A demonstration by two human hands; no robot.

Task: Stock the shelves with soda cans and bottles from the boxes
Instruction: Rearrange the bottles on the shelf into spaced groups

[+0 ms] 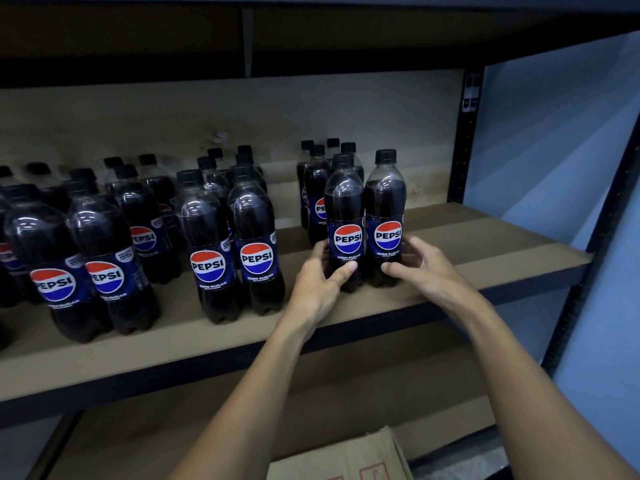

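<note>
Bottles [344,202] on brown shelf [485,237] by blue wall [554,133]; left hand [317,285], right hand [427,268] grip one each.

Glossy clear plastic bottles [344,216], matt wood-board shelf [467,237], dull cardboard box [349,459]

Two upright Pepsi bottles [365,220] touching at the shelf [485,237] front
</note>
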